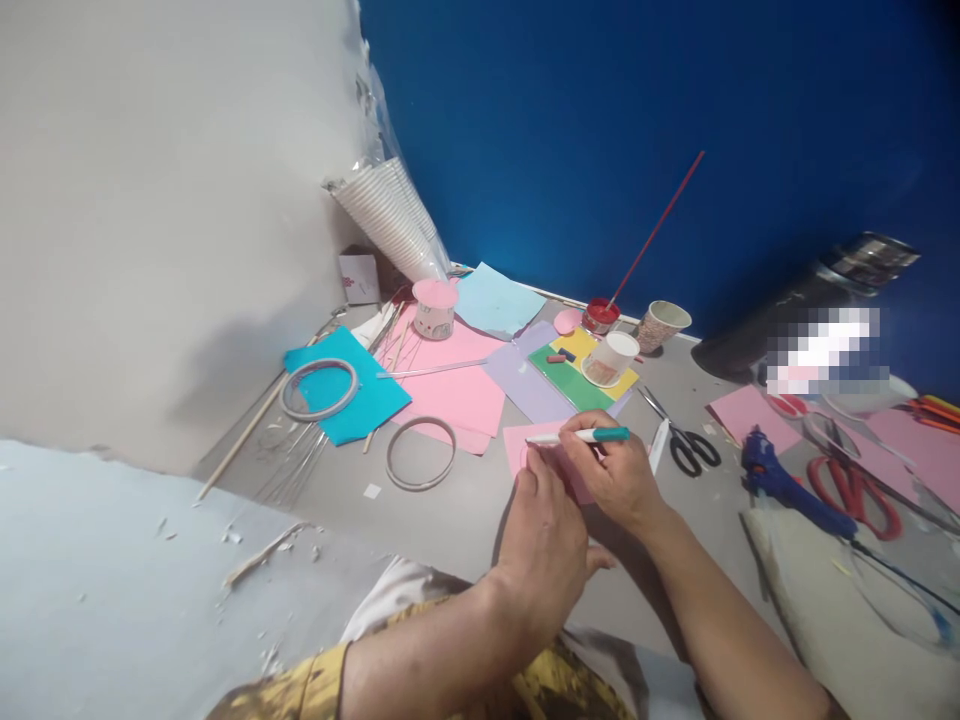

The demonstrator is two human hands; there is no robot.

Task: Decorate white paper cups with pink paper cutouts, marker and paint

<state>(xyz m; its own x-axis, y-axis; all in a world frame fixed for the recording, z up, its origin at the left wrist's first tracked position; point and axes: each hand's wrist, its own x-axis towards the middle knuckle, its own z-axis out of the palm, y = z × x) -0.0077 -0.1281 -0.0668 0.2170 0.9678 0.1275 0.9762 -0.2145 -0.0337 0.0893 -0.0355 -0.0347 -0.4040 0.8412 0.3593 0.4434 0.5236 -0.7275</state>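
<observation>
In my right hand (pixel 619 475) is a white marker (pixel 606 435) with a green end, pinched between thumb and fingers. Its tip touches or hovers just over a small pink paper (pixel 517 437) on the table. A faint rounded line shows on that paper by the tip. My left hand (pixel 544 530) lies over the paper's near side with fingers stretched forward, thumb out to the right. An upside-down paper cup (pixel 610 360) stands beyond my right hand, on green and yellow sheets. Black-handled scissors (pixel 682 440) lie to the right of that hand.
Tape rings (pixel 421 455) and blue paper (pixel 367 400) lie left. Behind stand a pink-topped cup (pixel 435 310), stacked cups (pixel 394 215) and a red pot (pixel 601 316) with a stick. A glue gun (pixel 795 485), red scissors (pixel 855 495) and dark bottle (pixel 765 310) occupy the right.
</observation>
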